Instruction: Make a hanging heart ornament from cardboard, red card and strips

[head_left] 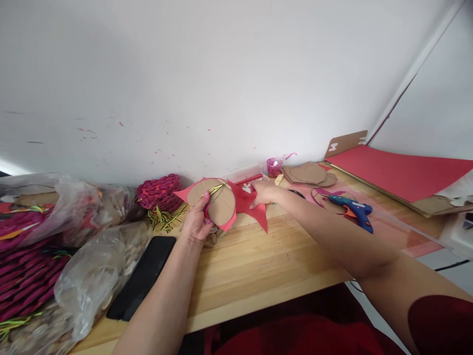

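Note:
In my left hand (198, 220) is a rounded cardboard piece (223, 204) with red paper showing behind its edges. Thin scissors (217, 189) lie across the cardboard under my left thumb, their pink handle partly hidden by the fingers. My right hand (263, 193) grips a jagged red paper scrap (246, 199) between thumb and fingers, just right of the cardboard. Whether the scrap is still joined to the paper behind the cardboard, I cannot tell.
A black phone (144, 276), plastic bags (92, 266) and magenta braided pieces (160, 191) lie at left. On the right are a blue glue gun (353, 207), cardboard pieces (310, 173), a pink cup (274, 166) and a large red sheet (399, 172). A white wall stands behind.

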A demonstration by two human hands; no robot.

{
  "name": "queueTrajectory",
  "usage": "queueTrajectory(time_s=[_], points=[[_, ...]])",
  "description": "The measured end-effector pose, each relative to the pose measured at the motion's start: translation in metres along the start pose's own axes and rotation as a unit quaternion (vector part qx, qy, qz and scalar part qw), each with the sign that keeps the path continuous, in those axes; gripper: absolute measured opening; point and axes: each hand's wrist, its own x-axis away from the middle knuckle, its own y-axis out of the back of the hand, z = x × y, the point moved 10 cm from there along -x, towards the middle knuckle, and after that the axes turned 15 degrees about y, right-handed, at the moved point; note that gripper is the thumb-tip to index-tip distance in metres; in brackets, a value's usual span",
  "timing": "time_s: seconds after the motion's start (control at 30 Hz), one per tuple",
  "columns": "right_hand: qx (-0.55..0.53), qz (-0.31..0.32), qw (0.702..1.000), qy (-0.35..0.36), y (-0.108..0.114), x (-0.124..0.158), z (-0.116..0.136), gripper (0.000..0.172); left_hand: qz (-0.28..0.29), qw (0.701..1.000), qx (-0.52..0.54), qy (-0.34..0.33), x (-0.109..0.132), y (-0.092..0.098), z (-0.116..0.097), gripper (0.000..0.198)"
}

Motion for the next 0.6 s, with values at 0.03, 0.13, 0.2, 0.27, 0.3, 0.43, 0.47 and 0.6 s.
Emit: queueTrajectory(time_s=[0.03,0.13,0.2,0.27,0.3,0.43,0.47,0.6], points=[[-0.015,-0.019,1.0,-0.002,0.002,0.002,-0.001,0.058,0.001,1.0,0.001,-0.001,0.0,0.0,0.0,0.022],[-0.083,-0.081,0.993,0.008,0.012,0.009,-0.003,0.046,0.01,1.0,0.007,-0.016,0.0,-0.001,-0.004,0.021],[-0.14,-0.117,0.983,0.021,0.022,0.015,-0.005,0.036,0.015,1.0,0.009,-0.023,0.001,-0.001,-0.006,0.021],[-0.187,-0.14,0.972,0.021,0.03,0.024,-0.011,0.025,0.014,1.0,0.006,-0.02,0.001,0.0,-0.005,0.023],[-0.201,-0.147,0.968,0.015,0.033,0.029,-0.015,0.019,0.014,1.0,-0.001,-0.017,0.001,0.001,-0.004,0.024],[-0.376,-0.237,0.896,0.003,0.055,0.058,-0.046,0.021,0.007,0.999,-0.035,-0.033,0.001,0.004,-0.005,0.03],[-0.456,-0.278,0.845,0.005,0.063,0.068,-0.059,0.022,0.007,0.998,-0.049,-0.035,0.001,0.004,-0.005,0.032],[-0.516,-0.472,0.712,-0.067,0.106,0.131,-0.142,0.016,0.013,0.995,-0.088,-0.042,0.001,0.001,-0.003,0.037]])
